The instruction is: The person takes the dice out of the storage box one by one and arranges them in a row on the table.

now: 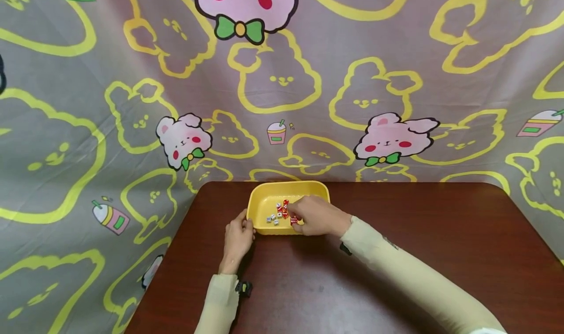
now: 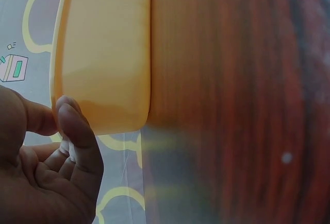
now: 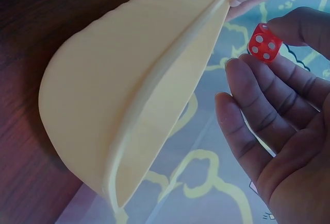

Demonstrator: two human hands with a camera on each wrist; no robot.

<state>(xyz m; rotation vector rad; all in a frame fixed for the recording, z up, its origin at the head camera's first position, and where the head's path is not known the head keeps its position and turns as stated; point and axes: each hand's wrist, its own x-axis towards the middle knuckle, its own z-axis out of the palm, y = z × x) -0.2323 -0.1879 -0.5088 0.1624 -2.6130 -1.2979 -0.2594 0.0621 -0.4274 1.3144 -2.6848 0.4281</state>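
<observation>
While the left hand [image 1: 238, 238] pinches the yellow tray [image 1: 279, 231] by its rim, I see the right hand [image 1: 316, 216] pinching 1 red die [image 3: 265, 42]

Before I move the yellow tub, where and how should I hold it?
Probably take the yellow tub by its rim at both short ends, from left and right: it sits upright, and that raised edge gives something to pinch, as your left hand does near one corner. Keep it level; loose dice lie inside.
</observation>
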